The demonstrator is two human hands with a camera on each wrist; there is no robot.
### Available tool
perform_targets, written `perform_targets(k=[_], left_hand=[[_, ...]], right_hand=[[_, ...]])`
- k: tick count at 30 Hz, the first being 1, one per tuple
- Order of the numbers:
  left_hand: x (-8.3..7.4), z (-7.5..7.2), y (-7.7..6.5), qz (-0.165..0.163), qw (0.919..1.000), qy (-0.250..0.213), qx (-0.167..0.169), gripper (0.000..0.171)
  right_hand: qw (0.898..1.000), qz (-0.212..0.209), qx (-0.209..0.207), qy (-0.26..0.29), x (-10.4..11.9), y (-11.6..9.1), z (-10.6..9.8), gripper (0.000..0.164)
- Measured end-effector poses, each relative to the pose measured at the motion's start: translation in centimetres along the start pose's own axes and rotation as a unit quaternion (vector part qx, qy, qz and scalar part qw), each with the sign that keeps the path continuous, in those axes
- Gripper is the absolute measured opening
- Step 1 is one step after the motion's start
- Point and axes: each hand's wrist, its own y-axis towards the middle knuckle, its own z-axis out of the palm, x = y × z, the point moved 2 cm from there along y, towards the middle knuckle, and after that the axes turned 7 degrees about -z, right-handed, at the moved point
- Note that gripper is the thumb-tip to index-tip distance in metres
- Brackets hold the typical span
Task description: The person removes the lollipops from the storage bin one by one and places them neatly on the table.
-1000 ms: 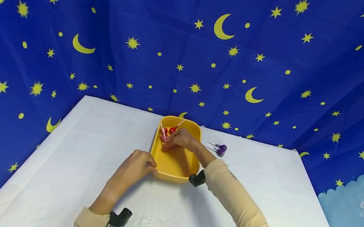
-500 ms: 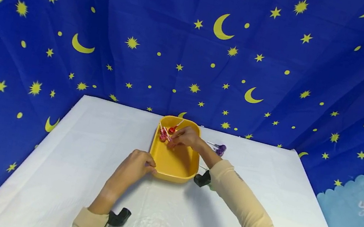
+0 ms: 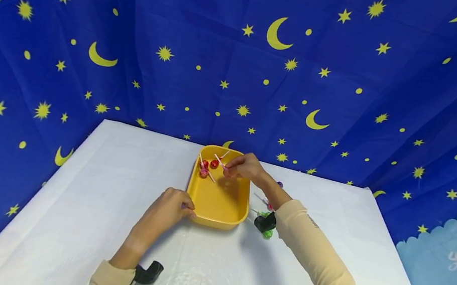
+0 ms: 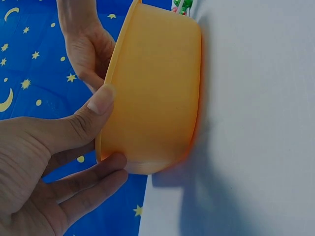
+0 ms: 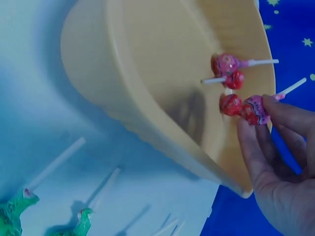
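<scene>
My left hand (image 3: pixel 171 206) grips the near left corner of a yellow plastic tub (image 3: pixel 214 206). In the left wrist view the thumb lies over the rim, with fingers against the end wall (image 4: pixel 152 88). My right hand (image 3: pixel 248 167) is over the tub's back right part. It pinches a pink-wrapped lollipop (image 5: pixel 256 109) between thumb and fingers, its white stick pointing away. Inside the tub, toward the back left, lie a red lollipop (image 3: pixel 214 164) and a pink lollipop (image 3: pixel 203 173), with another red one beside them.
Right of the tub on the white table (image 3: pixel 114 163) lie green lollipops (image 3: pixel 267 234), a red-pink lollipop (image 3: pixel 270 206) and a purple lollipop (image 3: pixel 279 184), partly hidden by the right arm. A blue star-patterned cloth (image 3: pixel 208 47) hangs behind.
My right hand has moved from the tub's middle toward its back right side, holding the pink lollipop. Green lollipops have come into view beside the wrist. The left hand stays at the corner.
</scene>
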Motion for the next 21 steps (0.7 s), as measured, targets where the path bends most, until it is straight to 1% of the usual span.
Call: perform_targets(k=[4,11,14,15,18,21], left_hand=[[0.1,0.0,-0.1,-0.003,1.0000,-0.002,-0.003,0.010],[0.1,0.0,-0.1,0.008,0.9999,-0.004,-0.008,0.010],[0.1,0.0,-0.1,0.010,0.9999,-0.002,-0.007,0.010],[0.1,0.0,-0.1,0.009,0.9999,-0.001,-0.007,0.010],[0.1,0.0,-0.1,0.006,1.0000,0.001,-0.007,0.010],[0.2,0.0,-0.1,0.002,1.0000,0.001,-0.006,0.010]], right_hand=[[1.000,-0.010,-0.006,-0.003,-0.3,0.2,-0.5,0.021],[0.999,-0.025,-0.010,-0.016,-0.8,0.3,-1.1,0.024],[0.999,-0.024,-0.024,-0.015,-0.9,0.3,-1.4,0.027],[0.999,-0.024,-0.027,-0.006,-0.9,0.2,-1.6,0.027],[0.998,-0.028,-0.031,0.042,-1.1,0.1,-2.1,0.028],[0.995,-0.040,-0.021,0.085,-1.3,-0.1,-2.6,0.027]])
